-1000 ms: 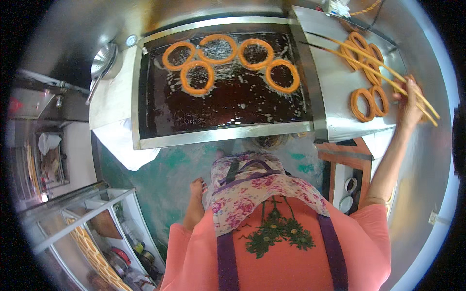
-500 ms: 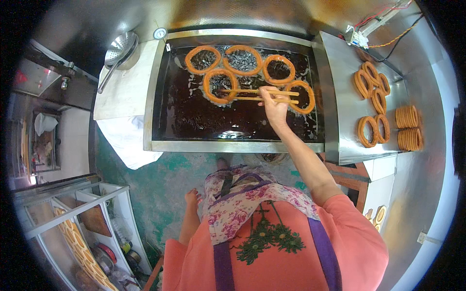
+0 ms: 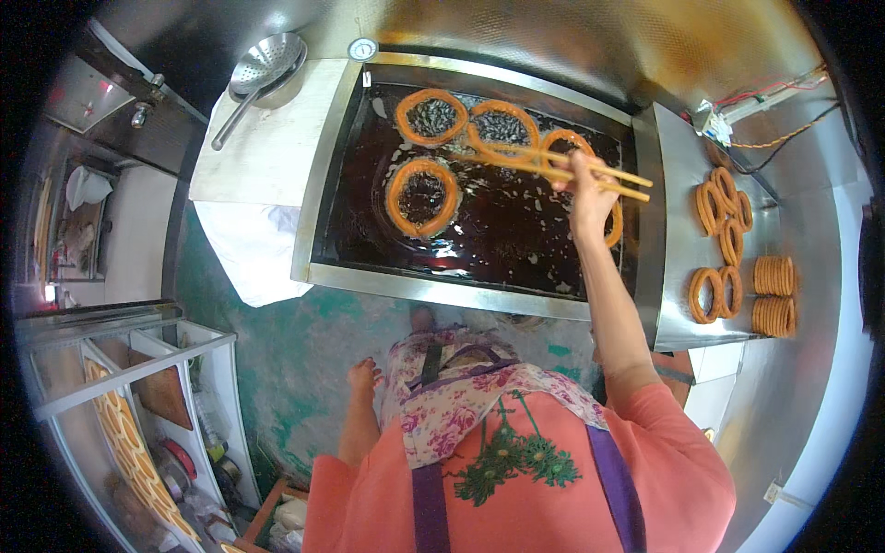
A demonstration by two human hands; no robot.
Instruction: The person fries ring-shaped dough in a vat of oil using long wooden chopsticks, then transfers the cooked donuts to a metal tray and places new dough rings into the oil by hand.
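My right hand (image 3: 588, 195) grips a pair of long wooden chopsticks (image 3: 627, 192) over a wide fryer of dark oil (image 3: 498, 249). Their tips point left, by the lower edge of a browned dough ring (image 3: 502, 104); whether they touch it is unclear. Another ring (image 3: 431, 94) floats beside it at the far left. Nearer to me floats a separate ring (image 3: 396, 198). Partly behind my hand are a fourth ring (image 3: 567, 135) and, at the right edge, a fifth ring (image 3: 616, 230). My left hand (image 3: 365, 375) hangs at my side, holding nothing, fingers loosely apart.
Right of the fryer, a metal tray (image 3: 682, 249) holds loose fried rings (image 3: 705, 295) and two stacks (image 3: 772, 316). At left, a perforated ladle (image 3: 263, 64) rests on a white counter (image 3: 249, 166). A dial thermometer (image 3: 363, 49) sits at the fryer's far-left corner. Lower left stands a shelf rack (image 3: 138, 392).
The near-left ring has drifted toward me, away from the far rings. My right hand has shifted the chopsticks up toward the far rings. The whole view has turned slightly.
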